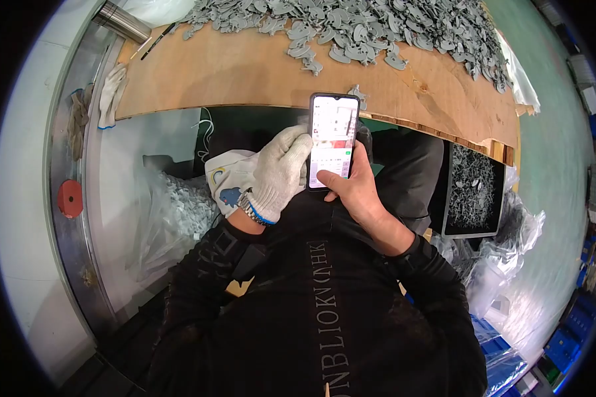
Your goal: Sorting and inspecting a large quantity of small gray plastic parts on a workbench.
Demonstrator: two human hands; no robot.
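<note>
A smartphone with a lit screen is held upright between my hands, just in front of the table's near edge. My left hand, in a white knitted glove with a blue cuff edge, closes on the phone's left side; a metal-band watch circles that wrist. My bare right hand wraps the lower right of the phone, its thumb over the lower part of the screen. A pale cloth with a blue printed figure lies under my left wrist.
Many grey curved parts are heaped on the wooden table. A steel cylinder, a pen and a white glove lie at its left. Below stand a bag of pale pieces and a black crate of small grey parts.
</note>
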